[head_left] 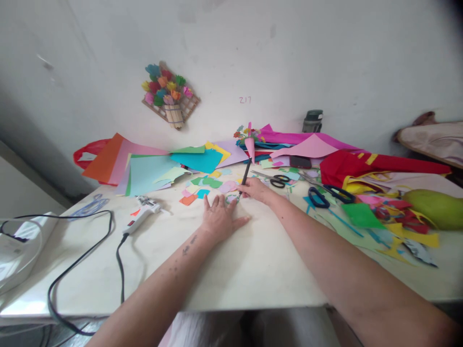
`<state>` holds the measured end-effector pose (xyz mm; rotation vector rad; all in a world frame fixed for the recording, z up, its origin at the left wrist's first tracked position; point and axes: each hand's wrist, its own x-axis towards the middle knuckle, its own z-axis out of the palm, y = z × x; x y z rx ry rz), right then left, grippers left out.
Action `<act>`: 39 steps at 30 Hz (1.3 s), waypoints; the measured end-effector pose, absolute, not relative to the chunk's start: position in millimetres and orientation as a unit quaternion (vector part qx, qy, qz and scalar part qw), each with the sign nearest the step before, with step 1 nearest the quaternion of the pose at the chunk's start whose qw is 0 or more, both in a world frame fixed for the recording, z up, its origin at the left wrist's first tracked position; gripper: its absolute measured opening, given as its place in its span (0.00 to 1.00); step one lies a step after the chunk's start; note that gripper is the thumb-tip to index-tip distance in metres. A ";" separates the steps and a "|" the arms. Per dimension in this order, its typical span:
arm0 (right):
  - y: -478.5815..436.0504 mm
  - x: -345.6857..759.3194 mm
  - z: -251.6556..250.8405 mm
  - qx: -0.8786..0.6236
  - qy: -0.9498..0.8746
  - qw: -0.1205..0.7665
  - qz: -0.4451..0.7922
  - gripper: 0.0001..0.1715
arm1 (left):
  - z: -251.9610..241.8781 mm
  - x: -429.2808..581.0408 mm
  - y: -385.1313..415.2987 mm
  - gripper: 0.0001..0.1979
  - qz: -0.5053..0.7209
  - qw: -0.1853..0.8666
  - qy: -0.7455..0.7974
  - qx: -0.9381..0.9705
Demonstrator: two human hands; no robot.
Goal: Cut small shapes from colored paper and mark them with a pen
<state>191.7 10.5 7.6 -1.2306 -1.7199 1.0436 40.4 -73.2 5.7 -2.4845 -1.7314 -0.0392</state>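
Note:
My left hand [219,217] lies flat on the white table [253,260], fingers spread, pressing a small piece of paper [230,198] at its fingertips. My right hand [256,189] grips a black pen [246,175], its tip down on that small paper piece. Small coloured paper scraps [202,185] lie just beyond both hands.
A white glue gun [142,216] with a black cord [83,255] lies to the left. Big coloured paper sheets [152,166] are stacked at the back. Two pairs of scissors [279,180] [331,194], red and yellow offcuts [383,207] and a green fruit [436,208] crowd the right. A paper-flower craft [168,94] hangs on the wall.

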 end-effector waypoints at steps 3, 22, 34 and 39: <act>10.0 191.6 8.4 -0.482 -0.675 0.380 0.409 0.08 | 5.7 40.6 -73.2 0.39 -0.013 0.055 -0.572 -0.819; 18.6 190.8 -1.9 -0.478 -0.693 0.381 0.383 0.09 | 5.9 40.8 -72.6 0.40 -0.013 0.056 -0.570 -0.820; 23.6 190.5 -8.2 -0.485 -0.696 0.383 0.365 0.11 | 4.7 40.0 -72.2 0.40 -0.017 0.053 -0.570 -0.820; 23.4 190.4 -8.2 -0.491 -0.699 0.383 0.352 0.11 | 5.4 40.2 -72.5 0.40 -0.019 0.048 -0.571 -0.819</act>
